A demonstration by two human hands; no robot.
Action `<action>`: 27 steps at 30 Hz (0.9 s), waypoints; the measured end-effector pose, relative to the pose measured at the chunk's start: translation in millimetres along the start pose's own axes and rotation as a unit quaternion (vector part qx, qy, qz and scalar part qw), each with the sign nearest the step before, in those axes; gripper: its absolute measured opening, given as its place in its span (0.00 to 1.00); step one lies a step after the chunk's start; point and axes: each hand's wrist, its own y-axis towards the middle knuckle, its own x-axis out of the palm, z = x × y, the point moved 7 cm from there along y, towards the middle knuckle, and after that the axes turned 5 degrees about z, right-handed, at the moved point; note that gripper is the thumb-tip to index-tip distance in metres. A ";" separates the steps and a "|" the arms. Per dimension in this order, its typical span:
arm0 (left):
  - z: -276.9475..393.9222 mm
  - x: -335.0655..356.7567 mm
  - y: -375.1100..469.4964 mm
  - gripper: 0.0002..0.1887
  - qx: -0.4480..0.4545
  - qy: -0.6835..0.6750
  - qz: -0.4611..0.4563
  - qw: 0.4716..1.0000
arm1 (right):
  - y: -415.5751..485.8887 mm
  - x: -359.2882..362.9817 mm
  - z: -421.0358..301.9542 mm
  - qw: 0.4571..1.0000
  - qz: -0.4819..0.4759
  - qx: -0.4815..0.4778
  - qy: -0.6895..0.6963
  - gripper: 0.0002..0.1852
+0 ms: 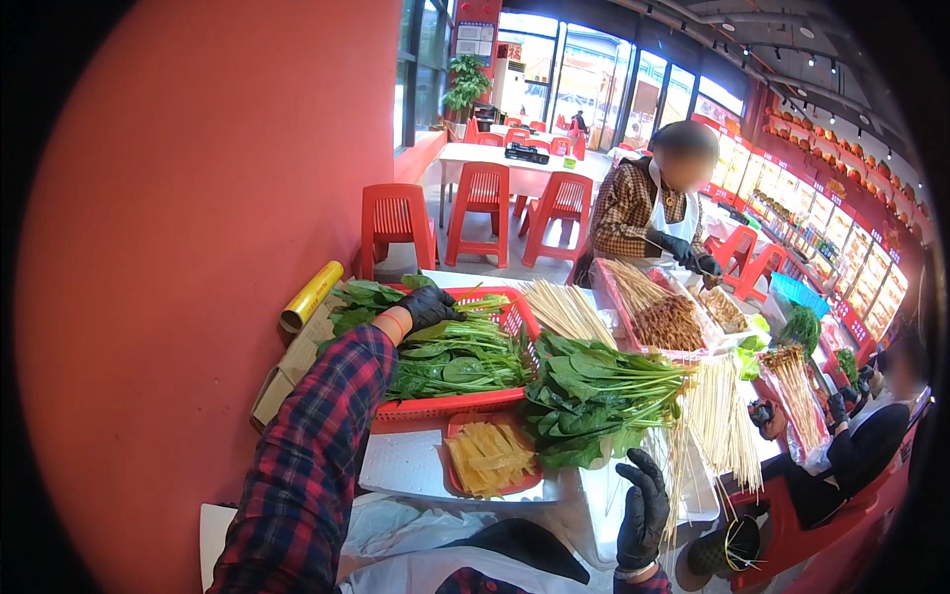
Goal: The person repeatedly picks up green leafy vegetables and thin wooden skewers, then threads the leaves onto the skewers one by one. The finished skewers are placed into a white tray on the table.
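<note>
My left hand, in a black glove, is curled over leafy greens at the far side of a red plastic basket. Its fingers close around some stems, though the fingertips are partly hidden. My right hand, also black-gloved, hangs with fingers apart and nothing in it. Just beyond it lies a large pile of leafy greens, stems pointing right. Thin wooden skewers lie right of that pile. A small red tray of yellowish flat strips sits nearest me.
A red wall rises close on my left, beside a yellow roll and cardboard. Across the table, a person handles food near a tray of skewered meat. Another person sits at right. Red stools stand beyond.
</note>
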 end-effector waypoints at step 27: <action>81.5 -201.9 -55.2 0.13 0.047 -0.336 0.117 0.933 | 19.2 31.0 -32.7 0.992 -0.106 -0.033 0.055 0.15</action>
